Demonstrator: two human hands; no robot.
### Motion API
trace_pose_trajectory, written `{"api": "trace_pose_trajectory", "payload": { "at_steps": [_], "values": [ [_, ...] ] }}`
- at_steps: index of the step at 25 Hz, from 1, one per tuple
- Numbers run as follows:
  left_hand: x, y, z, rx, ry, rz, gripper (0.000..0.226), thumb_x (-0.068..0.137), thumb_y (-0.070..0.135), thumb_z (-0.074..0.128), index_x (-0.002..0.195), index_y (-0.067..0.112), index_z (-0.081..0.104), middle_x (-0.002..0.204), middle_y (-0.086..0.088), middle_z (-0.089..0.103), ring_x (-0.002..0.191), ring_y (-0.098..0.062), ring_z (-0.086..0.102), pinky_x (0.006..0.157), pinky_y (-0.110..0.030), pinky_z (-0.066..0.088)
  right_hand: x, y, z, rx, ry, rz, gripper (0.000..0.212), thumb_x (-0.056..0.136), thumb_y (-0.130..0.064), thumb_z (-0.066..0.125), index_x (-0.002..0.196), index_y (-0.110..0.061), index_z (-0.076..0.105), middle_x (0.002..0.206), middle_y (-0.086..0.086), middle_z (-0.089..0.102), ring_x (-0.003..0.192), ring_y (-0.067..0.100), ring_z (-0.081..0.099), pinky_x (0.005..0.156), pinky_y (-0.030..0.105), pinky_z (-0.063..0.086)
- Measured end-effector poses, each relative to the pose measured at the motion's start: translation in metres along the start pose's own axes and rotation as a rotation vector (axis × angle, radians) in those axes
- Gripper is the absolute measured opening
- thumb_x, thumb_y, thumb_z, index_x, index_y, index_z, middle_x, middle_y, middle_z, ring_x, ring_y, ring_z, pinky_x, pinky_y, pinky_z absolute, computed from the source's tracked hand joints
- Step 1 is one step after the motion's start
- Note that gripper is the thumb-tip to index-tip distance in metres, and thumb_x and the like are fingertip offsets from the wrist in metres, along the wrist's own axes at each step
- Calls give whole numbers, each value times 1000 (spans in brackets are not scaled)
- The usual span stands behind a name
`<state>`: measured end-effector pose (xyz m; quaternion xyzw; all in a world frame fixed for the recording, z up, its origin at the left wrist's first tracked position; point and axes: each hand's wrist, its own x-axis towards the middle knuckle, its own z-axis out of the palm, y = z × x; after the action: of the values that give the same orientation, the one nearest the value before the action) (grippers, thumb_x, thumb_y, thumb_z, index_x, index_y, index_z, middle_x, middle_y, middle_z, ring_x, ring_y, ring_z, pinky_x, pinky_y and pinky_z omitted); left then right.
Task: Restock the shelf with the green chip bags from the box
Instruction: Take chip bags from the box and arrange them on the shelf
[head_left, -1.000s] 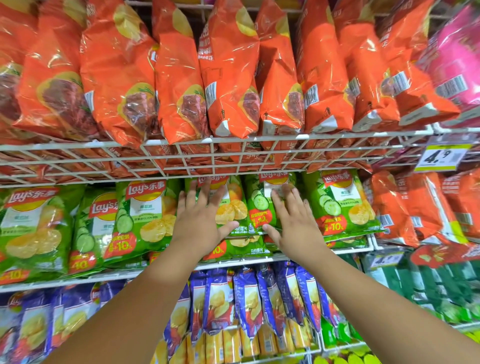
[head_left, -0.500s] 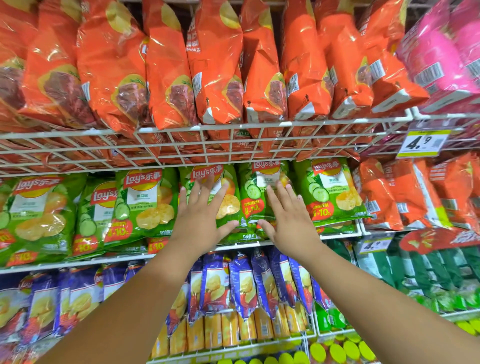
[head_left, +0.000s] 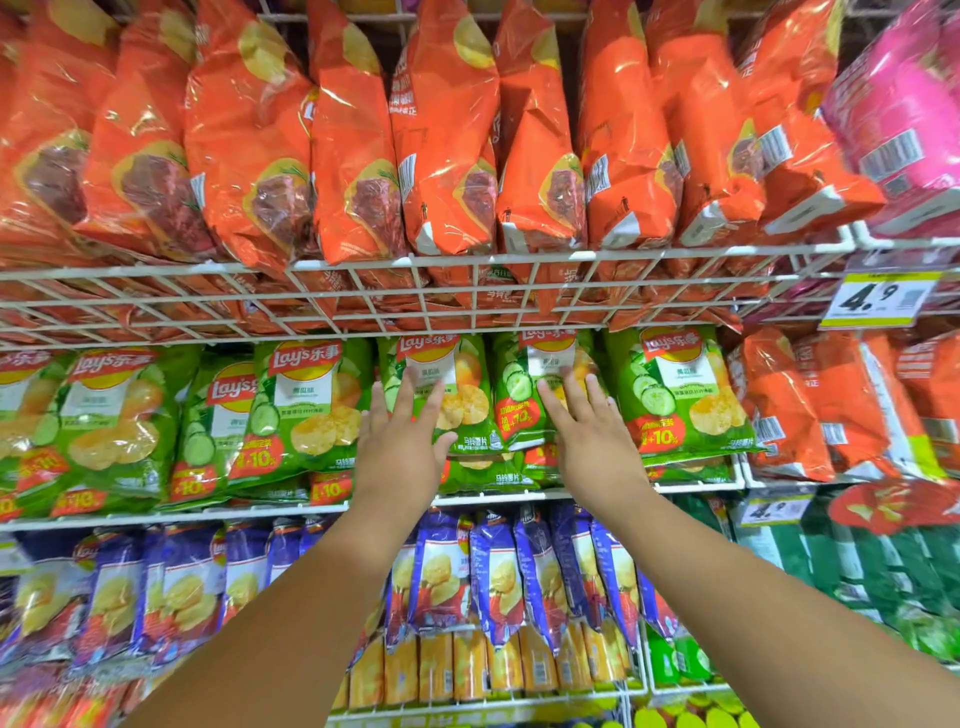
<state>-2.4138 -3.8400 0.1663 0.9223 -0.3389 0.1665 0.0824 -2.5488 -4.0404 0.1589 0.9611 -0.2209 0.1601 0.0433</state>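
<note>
**Both palms settling green bags on the middle shelf**

Head view: The left hand (head_left: 402, 447) is reaching up with its fingers straight and spread, lying flat against the face of a green chip bag (head_left: 441, 395) standing on the middle wire shelf (head_left: 519, 496). It is gripping nothing; the flat palm looks meant for pushing the bag back and upright rather than lifting it. The right hand (head_left: 589, 436) is doing the same just beside it, fingers extended over a neighbouring green bag (head_left: 524, 389), also released and pressing rather than grasping. The green bags are standing in a row along this shelf, faces forward, with a few more lying flat beneath them at the front lip, probably to fill the gap and prop the standing ones. They are sitting directly under the white wire rack (head_left: 467, 291) carrying the orange bags (head_left: 441, 130), so headroom is tight and each bag has to lean slightly. Purple bags (head_left: 493, 571) are filling the tier below. A yellow price tag (head_left: 878, 299) is hanging at the right. The box is not in sight, so how many bags are left cannot be told.
</note>
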Motion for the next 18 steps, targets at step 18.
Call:
{"api": "trace_pose_trajectory", "payload": {
  "at_steps": [18],
  "values": [
    [-30, -2, -28, 25, -21, 17, 77, 96, 63, 43, 159, 39, 5, 168, -6, -12, 153, -40, -2, 121, -61, 8, -36, -5, -20, 121, -14, -91, 76, 101, -33, 51, 163, -22, 8, 171, 10, -3, 157, 33, 1, 126, 52, 16]
  ]
}}
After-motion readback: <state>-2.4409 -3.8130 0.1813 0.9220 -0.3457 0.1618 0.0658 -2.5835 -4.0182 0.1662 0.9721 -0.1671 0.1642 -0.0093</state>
